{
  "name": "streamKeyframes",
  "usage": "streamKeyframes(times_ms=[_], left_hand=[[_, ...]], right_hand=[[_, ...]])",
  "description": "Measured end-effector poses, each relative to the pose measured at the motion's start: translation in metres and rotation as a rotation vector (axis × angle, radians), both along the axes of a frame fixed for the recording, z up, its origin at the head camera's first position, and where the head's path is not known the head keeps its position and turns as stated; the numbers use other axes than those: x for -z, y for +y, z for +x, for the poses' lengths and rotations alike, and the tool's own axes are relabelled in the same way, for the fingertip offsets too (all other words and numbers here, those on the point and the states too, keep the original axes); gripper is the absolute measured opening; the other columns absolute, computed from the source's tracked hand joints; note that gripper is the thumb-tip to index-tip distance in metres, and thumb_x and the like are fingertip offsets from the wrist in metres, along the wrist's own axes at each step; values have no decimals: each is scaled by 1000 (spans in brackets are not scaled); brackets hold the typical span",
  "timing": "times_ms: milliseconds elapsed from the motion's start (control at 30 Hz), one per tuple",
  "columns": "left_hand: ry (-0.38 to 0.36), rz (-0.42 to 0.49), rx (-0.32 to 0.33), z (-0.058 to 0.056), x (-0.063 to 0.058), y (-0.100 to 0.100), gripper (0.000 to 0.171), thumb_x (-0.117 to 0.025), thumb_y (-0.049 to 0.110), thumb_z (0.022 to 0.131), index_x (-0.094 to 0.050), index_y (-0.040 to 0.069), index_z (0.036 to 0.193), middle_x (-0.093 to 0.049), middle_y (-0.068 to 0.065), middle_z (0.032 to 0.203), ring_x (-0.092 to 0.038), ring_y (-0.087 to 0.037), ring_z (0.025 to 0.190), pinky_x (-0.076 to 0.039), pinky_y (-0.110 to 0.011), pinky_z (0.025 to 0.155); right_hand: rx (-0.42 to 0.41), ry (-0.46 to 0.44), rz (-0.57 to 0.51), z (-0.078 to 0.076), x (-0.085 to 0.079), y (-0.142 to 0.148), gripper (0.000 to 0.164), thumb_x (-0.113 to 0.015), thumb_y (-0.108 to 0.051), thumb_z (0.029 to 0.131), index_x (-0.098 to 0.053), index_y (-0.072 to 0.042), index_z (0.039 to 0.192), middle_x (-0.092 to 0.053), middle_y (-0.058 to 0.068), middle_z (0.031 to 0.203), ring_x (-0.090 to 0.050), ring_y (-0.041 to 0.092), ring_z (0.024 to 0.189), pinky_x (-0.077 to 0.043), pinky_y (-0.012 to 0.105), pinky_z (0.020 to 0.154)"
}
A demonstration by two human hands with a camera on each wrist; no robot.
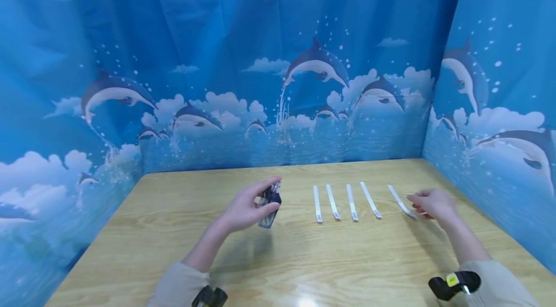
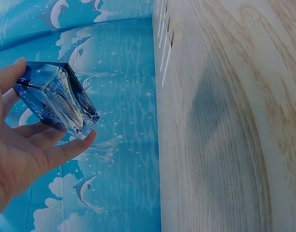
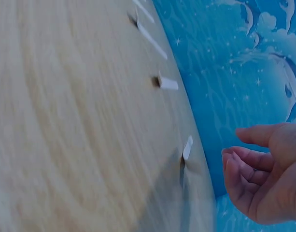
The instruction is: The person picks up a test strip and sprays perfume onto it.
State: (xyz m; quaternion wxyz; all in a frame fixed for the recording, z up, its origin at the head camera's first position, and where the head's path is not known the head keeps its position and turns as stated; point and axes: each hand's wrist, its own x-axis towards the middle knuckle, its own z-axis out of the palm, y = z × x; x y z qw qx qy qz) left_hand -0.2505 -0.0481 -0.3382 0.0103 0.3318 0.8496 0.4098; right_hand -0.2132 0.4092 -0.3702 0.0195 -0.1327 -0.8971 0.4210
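Mid-frame, the left hand (image 1: 246, 208) grips a glass perfume bottle (image 1: 270, 196) above the worktop (image 1: 173, 230), open wood separating it from five paper strips (image 1: 351, 202). The right hand (image 1: 436, 205), fingers loosely curled and free, hovers between the rightmost strip (image 1: 399, 200) and the worktop's right edge.

- I see bare table (image 1: 312, 254) to pass over along the near side, between the hands
- Five white strips (image 1: 352, 202) stand in the way beyond it, their near ends turned up off the wood
- My widest lane through the row lies beside the rightmost strip (image 1: 400, 201), on its left
- The left hand (image 1: 247, 208) and its bottle (image 1: 267, 221) block the air left of the row, with room underneath
- The right hand (image 1: 434, 206) crowds the row's right end
- The curtain (image 1: 243, 22) walls off the back and sides
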Motion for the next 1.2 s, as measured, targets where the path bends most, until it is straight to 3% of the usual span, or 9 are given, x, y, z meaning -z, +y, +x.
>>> streamKeyframes(times_ms=[167,533,867,1200], left_hand=[[1,-4,1,0,-1,1,58,-62,30,90,-38,28,142,-46,-7,136,-53,-27,109,-54,-30,71],[17,-2,26,-2,-1,3,57,-62,31,90,-39,27,142,-46,-6,136,-54,-26,108,-52,-25,66],[8,0,32,-1,0,2,58,-62,31,90,-38,27,142,-46,-7,137,-54,-27,109,-52,-25,66],[1,5,47,-1,1,3,59,-61,32,90,-36,27,143,-43,-4,140,-52,-27,110,-52,-24,65]], right_hand=[[-26,-6,-100,-7,-1,-17,43,-59,-17,89,-52,21,108,-65,4,75,-60,9,63,-54,29,59],[-51,-32,-195,-13,7,-44,35,-64,-13,86,-55,16,103,-64,4,74,-63,13,64,-54,28,57],[-1,-96,-316,-17,23,-55,29,-63,-5,85,-52,13,104,-63,3,68,-61,11,58,-52,26,53],[25,-72,-390,-17,33,-56,33,-62,2,84,-45,17,107,-62,5,67,-62,12,57,-54,26,55]])
